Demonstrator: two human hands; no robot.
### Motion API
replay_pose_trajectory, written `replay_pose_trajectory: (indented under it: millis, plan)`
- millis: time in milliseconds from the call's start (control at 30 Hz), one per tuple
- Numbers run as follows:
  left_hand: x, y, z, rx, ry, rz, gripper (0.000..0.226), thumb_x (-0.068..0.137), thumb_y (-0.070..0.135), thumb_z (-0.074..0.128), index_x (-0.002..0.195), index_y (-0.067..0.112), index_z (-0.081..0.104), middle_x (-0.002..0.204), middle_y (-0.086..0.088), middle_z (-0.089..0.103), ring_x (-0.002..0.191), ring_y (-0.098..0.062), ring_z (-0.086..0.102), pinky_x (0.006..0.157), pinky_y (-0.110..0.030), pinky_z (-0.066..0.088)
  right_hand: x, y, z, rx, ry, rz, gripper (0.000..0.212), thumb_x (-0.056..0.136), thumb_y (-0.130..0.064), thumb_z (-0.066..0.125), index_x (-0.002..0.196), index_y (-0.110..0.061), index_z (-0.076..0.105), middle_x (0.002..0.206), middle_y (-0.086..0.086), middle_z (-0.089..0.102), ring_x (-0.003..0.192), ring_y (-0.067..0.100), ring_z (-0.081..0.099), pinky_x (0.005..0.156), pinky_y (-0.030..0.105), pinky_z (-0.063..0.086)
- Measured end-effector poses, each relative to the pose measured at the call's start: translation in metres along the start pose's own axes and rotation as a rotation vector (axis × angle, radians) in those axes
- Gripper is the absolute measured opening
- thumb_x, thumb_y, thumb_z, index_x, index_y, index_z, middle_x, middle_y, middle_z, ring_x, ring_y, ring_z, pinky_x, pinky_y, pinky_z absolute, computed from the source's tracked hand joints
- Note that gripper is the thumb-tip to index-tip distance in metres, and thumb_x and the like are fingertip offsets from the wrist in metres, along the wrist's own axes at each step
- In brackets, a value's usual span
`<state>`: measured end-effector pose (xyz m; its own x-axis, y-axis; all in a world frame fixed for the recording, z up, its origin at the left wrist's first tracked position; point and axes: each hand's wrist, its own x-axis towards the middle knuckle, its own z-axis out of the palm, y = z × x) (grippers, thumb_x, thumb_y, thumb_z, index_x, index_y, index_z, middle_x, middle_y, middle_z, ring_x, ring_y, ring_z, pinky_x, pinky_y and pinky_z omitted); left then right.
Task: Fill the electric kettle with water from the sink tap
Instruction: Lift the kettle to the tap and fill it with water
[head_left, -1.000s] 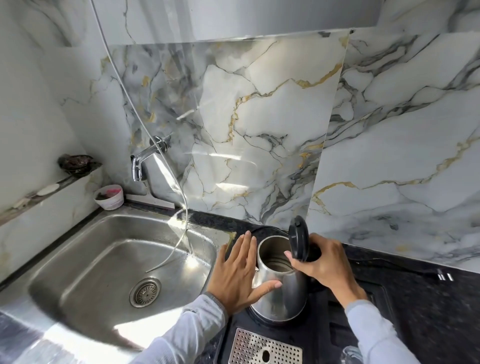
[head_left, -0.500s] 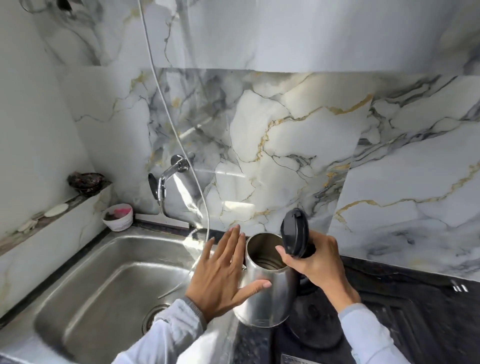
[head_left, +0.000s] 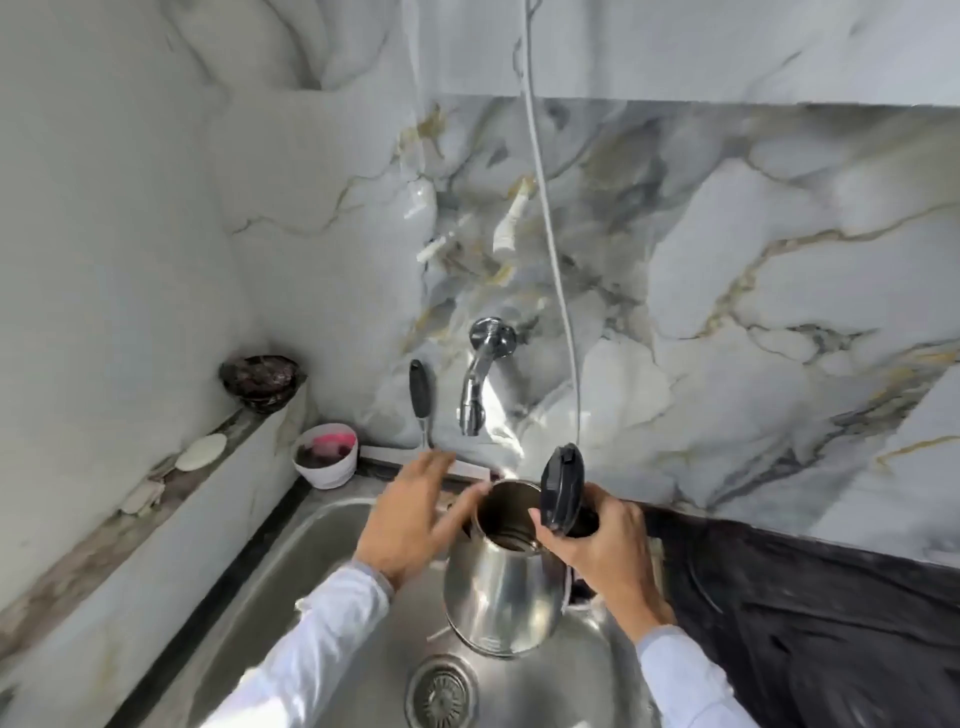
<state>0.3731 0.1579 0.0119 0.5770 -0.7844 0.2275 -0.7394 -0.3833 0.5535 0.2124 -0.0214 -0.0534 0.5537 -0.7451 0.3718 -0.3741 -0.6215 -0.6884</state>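
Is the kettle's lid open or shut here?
Open: the black lid stands flipped up behind the kettle mouth, and the bare steel interior shows.

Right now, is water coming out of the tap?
No, the tap shows no stream below its spout, and the open kettle is held over the sink, off to the side of it.

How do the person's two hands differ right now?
The right hand is closed around the kettle by its handle side, holding it over the sink; the left hand is open, fingers spread, gripping nothing. The right hand sits beside the raised black lid; the left reaches past the kettle's rim toward the tap. Both wear pale long sleeves.
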Motion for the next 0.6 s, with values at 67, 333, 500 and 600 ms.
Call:
replay_pose_trajectory:
  millis: [67, 333, 500, 600]
  plan:
    - [0.029, -0.004, -0.009, -0.068, 0.162, -0.083, 0.066, 0.086, 0.063, 0.066, 0.126, 0.012, 0.061, 0.120, -0.011, 0.070, 0.110, -0.026, 0.067, 0.093, -0.046, 0.057, 0.008, -0.009, 0.017, 0.009, -0.005, 0.008, 0.053, 0.062, -0.067, 0.080, 0.079, -0.017, 0.077, 0.076, -0.003, 0.085, 0.074, 0.018, 0.080, 0.071, 0.043, 0.065]
    - [0.100, 0.013, 0.003, 0.099, 0.152, -0.264, 0.056, 0.078, 0.062, 0.075, 0.081, 0.008, 0.062, 0.086, -0.019, 0.068, 0.084, -0.043, 0.066, 0.063, -0.042, 0.051, 0.035, -0.026, 0.057, -0.067, -0.007, 0.043, 0.049, 0.062, -0.053, 0.083, 0.080, -0.008, 0.074, 0.076, 0.006, 0.083, 0.077, 0.030, 0.079, 0.073, 0.047, 0.063]
    - [0.107, 0.016, 0.014, 0.291, 0.211, -0.202, 0.033, 0.088, 0.040, 0.066, 0.088, 0.007, 0.065, 0.089, -0.018, 0.069, 0.083, -0.040, 0.067, 0.062, -0.037, 0.034, 0.045, -0.029, 0.060, -0.092, -0.014, 0.042, 0.049, 0.064, -0.050, 0.090, 0.079, -0.008, 0.070, 0.075, 0.008, 0.082, 0.077, 0.034, 0.078, 0.070, 0.047, 0.062]
    - [0.109, 0.016, 0.018, 0.319, 0.170, -0.125, 0.030, 0.094, 0.033, 0.060, 0.095, 0.003, 0.064, 0.096, -0.024, 0.069, 0.088, -0.042, 0.066, 0.064, -0.038, 0.033, 0.049, -0.031, 0.059, -0.086, -0.021, 0.041, 0.054, 0.063, -0.056, 0.090, 0.078, -0.008, 0.069, 0.074, 0.007, 0.081, 0.077, 0.034, 0.078, 0.070, 0.048, 0.062]
